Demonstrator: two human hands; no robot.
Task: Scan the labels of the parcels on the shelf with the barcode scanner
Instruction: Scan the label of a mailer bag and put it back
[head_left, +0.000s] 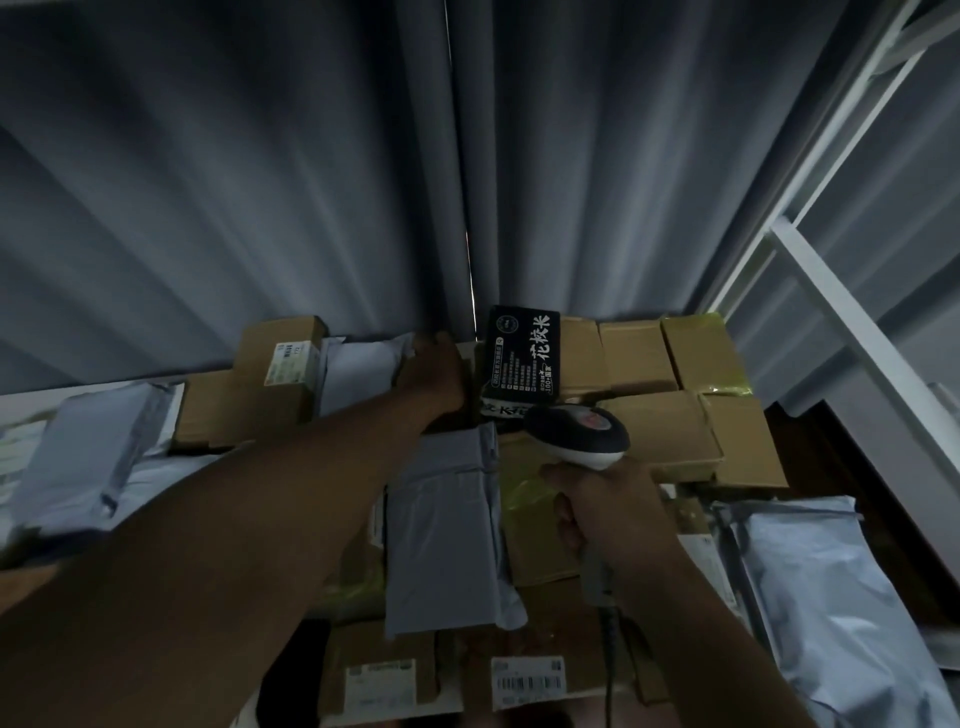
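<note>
We are working along a shelf packed with parcels, backed by a pleated grey curtain (311, 182). Our right hand (608, 512) is wrapped tight around the grey grip of the handheld barcode scanner with a black-and-white rounded head (576, 434), its cable trailing down toward 6 o'clock. The scanner head points toward 12 o'clock, at the upright black printed carton with white lettering (522, 358), which stands against the curtain just past the scanner's nose.

Our left hand (434, 376) reaches out at 11 o'clock from the scanner, resting at the back row just left of the black carton. We cannot tell whether its fingers are curled on something or lying flat, since they are turned away from us and the light is dim. We judge it is there to steady or tip a parcel so that a label faces the scanner.

A grey plastic mailer bag (447, 530) lies between our two forearms. Plain brown cardboard boxes (649, 415) sit at 2 o'clock from the scanner. At 6 o'clock, near the bottom edge, two white barcode labels (527, 680) face up on brown boxes, already readable without handling.
</note>
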